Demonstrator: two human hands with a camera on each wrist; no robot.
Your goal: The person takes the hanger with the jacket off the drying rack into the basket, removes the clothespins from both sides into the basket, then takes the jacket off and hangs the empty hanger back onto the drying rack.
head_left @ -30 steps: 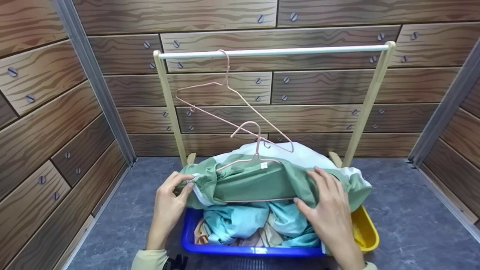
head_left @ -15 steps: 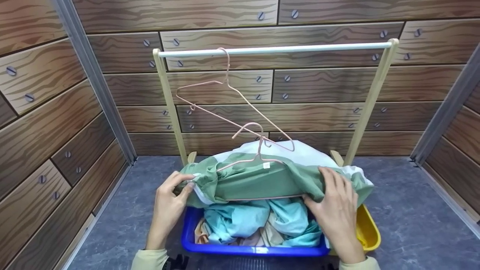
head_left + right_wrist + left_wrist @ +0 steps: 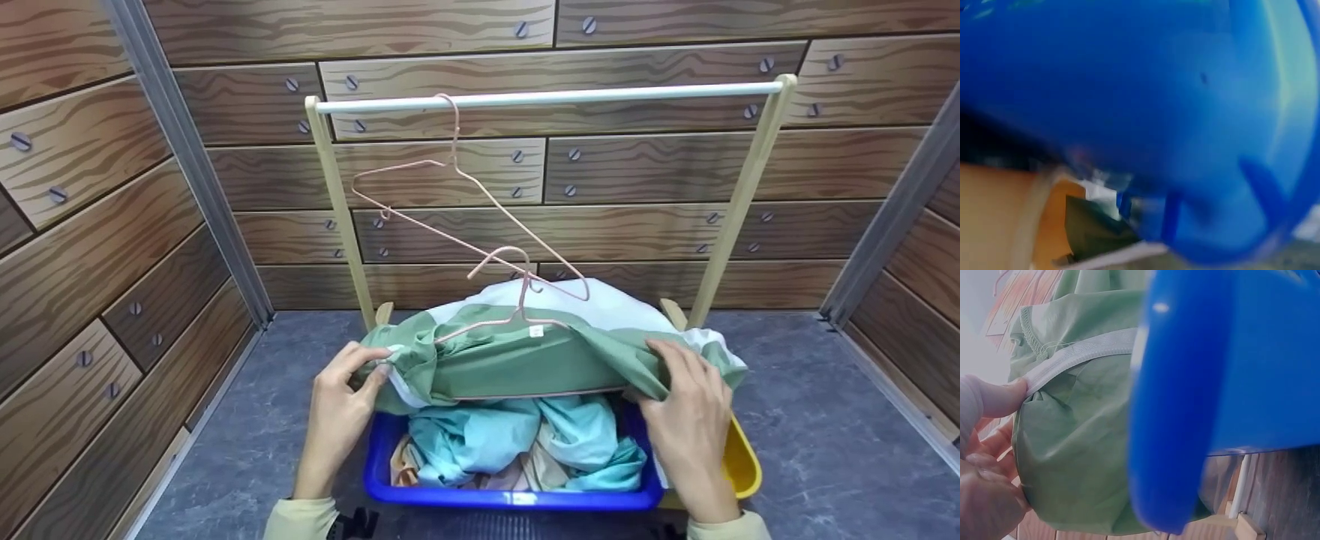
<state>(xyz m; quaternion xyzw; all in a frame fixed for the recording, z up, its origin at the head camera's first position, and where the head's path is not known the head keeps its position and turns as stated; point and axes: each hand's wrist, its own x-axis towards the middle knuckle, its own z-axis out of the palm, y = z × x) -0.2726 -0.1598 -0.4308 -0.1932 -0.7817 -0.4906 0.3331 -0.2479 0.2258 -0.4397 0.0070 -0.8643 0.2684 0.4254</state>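
Note:
A green and white garment [image 3: 495,371] with a small label lies bunched over the far part of a blue basket [image 3: 517,498]. A pink wire hanger [image 3: 523,300] sits in its opening, hook up, lower bar showing along the fabric's near edge. At the left end my left hand [image 3: 343,401] pinches the garment beside a white strip; the left wrist view shows thumb and fingers on that edge. My right hand [image 3: 686,420] grips the green cloth at the right, thumb near the bar's right end. The basket's wall fills most of the right wrist view, hiding that hand.
Teal and beige clothes [image 3: 480,442] fill the blue basket. A yellow basket [image 3: 742,469] stands at its right. Behind, a rack with a white rail [image 3: 600,96] carries another pink hanger [image 3: 517,225]. Wood-patterned walls close the back and sides.
My right hand has slid to the right along the garment, drawing the green cloth outward over the hanger's right side. The hanger's hook has shifted slightly right. My left hand stays in place.

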